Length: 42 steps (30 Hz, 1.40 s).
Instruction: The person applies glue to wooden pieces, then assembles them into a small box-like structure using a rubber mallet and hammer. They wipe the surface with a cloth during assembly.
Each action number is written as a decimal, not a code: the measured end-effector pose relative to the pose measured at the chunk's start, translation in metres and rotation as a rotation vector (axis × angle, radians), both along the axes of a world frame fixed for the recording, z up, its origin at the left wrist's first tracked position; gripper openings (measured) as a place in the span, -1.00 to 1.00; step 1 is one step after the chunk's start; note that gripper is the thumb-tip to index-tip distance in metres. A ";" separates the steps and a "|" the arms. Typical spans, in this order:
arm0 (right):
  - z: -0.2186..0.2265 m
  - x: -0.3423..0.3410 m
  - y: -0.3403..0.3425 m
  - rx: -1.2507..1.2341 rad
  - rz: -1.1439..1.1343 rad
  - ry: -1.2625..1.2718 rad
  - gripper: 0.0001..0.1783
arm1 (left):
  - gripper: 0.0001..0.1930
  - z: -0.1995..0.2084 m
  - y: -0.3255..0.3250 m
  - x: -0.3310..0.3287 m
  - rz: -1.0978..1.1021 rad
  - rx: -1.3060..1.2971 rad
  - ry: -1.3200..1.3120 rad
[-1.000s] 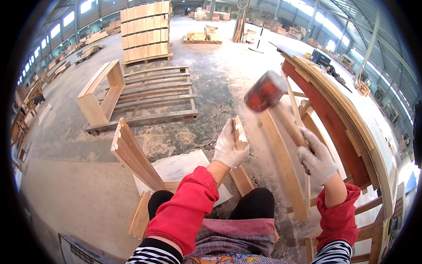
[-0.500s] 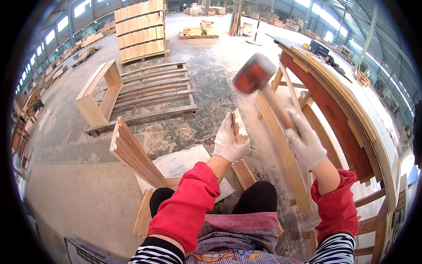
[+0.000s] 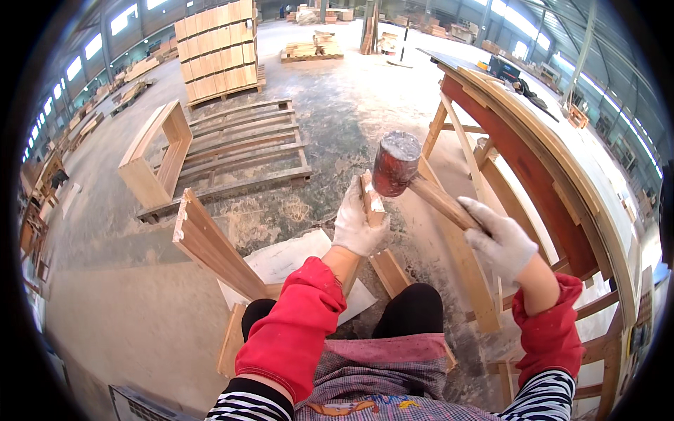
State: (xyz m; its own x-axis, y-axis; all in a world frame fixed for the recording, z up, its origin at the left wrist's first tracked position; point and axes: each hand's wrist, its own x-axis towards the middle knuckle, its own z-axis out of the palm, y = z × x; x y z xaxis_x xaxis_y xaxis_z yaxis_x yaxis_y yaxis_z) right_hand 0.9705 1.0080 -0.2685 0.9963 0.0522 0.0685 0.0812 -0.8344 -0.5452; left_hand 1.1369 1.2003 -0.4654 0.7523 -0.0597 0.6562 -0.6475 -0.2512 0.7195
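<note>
My left hand, in a white glove, is wrapped round the upper end of an upright wooden board whose end edge carries white smears. My gloved right hand grips the wooden handle of a mallet with a dark red, cylindrical head. The mallet head is just right of the board's top end; whether it touches cannot be told. Left of my left hand rises another upright board, also white-smeared along its end. Between my knees lies a wooden piece, beside a white sheet on the floor.
A slatted pallet lies ahead on the left, with a wooden box frame on its left end. Stacked boards stand behind. To my right runs a long wooden workbench with slanted legs; a plank leans near it.
The mallet has swung down and left, its head now close to the board's end. My right hand has moved slightly right and lower; my left hand keeps hold of the board.
</note>
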 end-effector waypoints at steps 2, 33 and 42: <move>0.014 -0.009 0.005 0.103 -0.069 0.043 -0.43 | -0.06 -0.007 0.007 0.008 0.003 0.028 -0.017; -0.021 0.043 -0.006 0.144 -0.024 0.082 -0.43 | -0.07 0.012 0.008 0.000 -0.026 0.125 0.116; -0.005 -0.005 -0.070 0.924 -0.328 -0.182 -0.28 | 0.10 -0.005 0.010 0.000 -0.325 -0.206 0.234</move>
State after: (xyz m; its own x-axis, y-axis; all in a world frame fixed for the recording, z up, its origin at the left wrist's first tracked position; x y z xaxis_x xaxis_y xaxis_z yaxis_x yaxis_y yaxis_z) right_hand 0.9655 0.9381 -0.2736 0.9220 -0.3750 0.0967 0.0696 -0.0851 -0.9939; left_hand 1.1364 1.2098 -0.4702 0.8458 -0.2034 0.4932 -0.4826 0.1022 0.8699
